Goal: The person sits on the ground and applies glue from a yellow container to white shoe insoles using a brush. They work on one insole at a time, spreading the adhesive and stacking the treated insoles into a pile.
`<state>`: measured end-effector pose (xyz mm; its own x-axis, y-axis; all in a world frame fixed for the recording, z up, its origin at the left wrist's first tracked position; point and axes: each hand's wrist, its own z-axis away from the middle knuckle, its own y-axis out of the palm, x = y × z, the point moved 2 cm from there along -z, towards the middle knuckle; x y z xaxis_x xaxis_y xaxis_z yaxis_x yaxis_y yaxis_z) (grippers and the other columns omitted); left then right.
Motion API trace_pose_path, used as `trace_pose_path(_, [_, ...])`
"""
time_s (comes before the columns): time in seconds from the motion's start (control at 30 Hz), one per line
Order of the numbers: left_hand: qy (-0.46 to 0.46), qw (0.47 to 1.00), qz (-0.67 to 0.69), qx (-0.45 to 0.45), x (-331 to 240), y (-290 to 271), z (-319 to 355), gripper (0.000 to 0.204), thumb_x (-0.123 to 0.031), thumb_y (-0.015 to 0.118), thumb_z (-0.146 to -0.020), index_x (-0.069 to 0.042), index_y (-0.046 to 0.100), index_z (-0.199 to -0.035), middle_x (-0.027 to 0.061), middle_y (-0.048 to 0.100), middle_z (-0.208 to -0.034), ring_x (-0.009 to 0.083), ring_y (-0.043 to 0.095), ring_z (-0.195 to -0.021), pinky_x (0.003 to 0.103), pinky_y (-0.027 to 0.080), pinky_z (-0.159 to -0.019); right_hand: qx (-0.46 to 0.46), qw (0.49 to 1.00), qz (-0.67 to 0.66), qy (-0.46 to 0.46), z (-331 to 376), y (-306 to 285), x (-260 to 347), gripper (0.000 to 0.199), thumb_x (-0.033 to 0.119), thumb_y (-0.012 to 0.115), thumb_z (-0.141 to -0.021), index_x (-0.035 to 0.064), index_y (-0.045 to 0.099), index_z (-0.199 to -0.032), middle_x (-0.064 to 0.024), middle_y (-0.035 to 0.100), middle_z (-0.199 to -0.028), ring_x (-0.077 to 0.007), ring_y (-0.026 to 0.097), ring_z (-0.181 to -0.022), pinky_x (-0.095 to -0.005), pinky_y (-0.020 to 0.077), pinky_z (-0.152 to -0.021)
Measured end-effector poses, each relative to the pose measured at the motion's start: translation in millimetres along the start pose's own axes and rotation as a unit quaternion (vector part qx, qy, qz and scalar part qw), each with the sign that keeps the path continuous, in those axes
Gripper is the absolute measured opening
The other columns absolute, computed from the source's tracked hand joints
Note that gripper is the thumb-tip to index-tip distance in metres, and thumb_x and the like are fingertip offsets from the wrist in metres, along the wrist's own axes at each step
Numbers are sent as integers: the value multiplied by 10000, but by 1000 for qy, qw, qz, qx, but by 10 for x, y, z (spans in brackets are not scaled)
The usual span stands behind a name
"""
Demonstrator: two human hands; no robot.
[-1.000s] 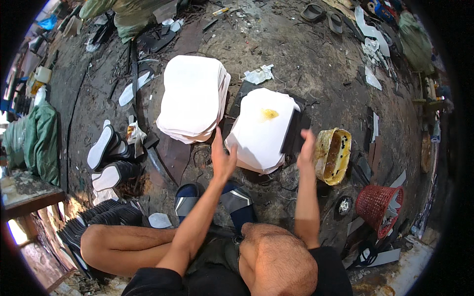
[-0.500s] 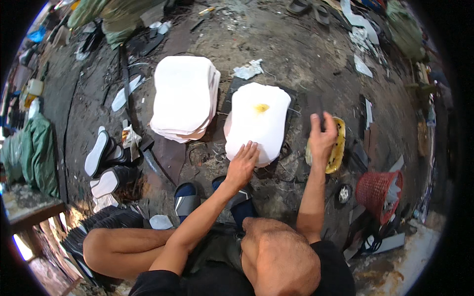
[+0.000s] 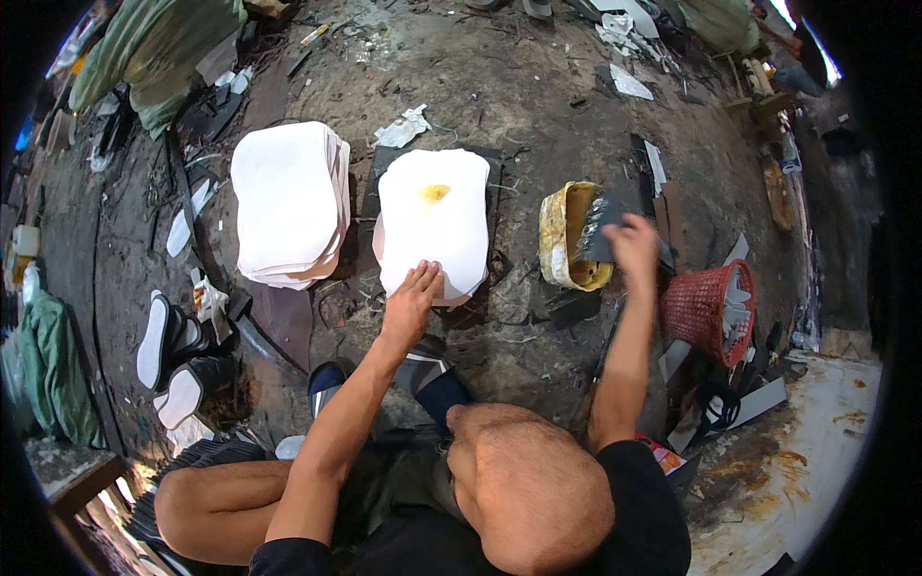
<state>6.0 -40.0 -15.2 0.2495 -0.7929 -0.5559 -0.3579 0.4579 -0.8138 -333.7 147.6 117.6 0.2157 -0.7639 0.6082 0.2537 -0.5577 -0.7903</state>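
My left hand (image 3: 412, 300) presses flat on the near edge of a white sheet (image 3: 432, 216) that lies on the dirt floor and carries a yellow blob of glue near its far end. My right hand (image 3: 629, 240) grips a dark flat scraper (image 3: 599, 228) over a yellow glue tub (image 3: 569, 235) to the right of the sheet. A thicker stack of white sheets (image 3: 288, 202) lies to the left of the single sheet.
A red plastic basket (image 3: 706, 309) stands to the right of the tub. Shoe soles and sandals (image 3: 168, 355) lie at the left. Paper scraps (image 3: 403, 128) and debris litter the far ground. My bent knees and blue sandals (image 3: 331, 379) are below.
My left hand came down from above the sheet and now rests flat on its near edge. My right hand moved right with the scraper, away from the sheet to the yellow tub.
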Motion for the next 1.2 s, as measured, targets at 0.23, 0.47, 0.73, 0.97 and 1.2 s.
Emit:
trace_pose_path(0.23, [-8, 999, 44, -31, -49, -24, 18, 512, 98, 541, -802, 3, 580, -1303, 191, 531, -1422, 369, 470, -1356, 456, 400, -1137, 113, 970, 197, -89, 458, -903, -562, 433, 143, 741, -808, 62, 665, -1227, -242, 704, -1092, -365, 693, -997, -447, 529, -868])
trace_pose_path(0.47, [48, 998, -2, -37, -90, 131, 121, 522, 67, 560, -836, -9, 548, -1352, 200, 494, -1457, 384, 410, -1403, 486, 349, -1162, -20, 882, 465, -79, 412, -1105, -415, 354, 207, 699, -858, 180, 691, -1211, -208, 719, -1017, -415, 694, -885, -493, 550, -773])
trace_pose_path(0.73, [-5, 999, -37, -21, 4, 73, 221, 491, -6, 543, -835, 18, 555, -1325, 179, 515, -1446, 328, 440, -1393, 450, 343, -1172, -29, 960, 78, -268, 46, -388, 1561, 451, 252, 719, -837, 93, 637, -1250, -242, 707, -1068, -369, 701, -1004, -432, 536, -841])
trace_pose_path(0.97, [1, 998, -10, -56, -111, 237, 149, 478, -48, 577, -818, -8, 579, -1295, 142, 556, -1412, 291, 477, -1371, 434, 365, -1164, 90, 956, 91, -264, 212, 2088, 1337, 470, 266, 632, -865, 34, 596, -1272, -258, 693, -1070, -428, 670, -993, -522, 508, -887])
trace_pose_path(1.2, [-14, 997, 13, -80, 6, 243, 300, 458, -57, 593, -819, -7, 603, -1274, 133, 587, -1381, 289, 520, -1333, 423, 404, -1141, 33, 960, 215, -178, 802, 2083, 1361, 472, 239, 556, -934, 89, 479, -1375, -250, 707, -849, -463, 689, -770, -570, 531, -695])
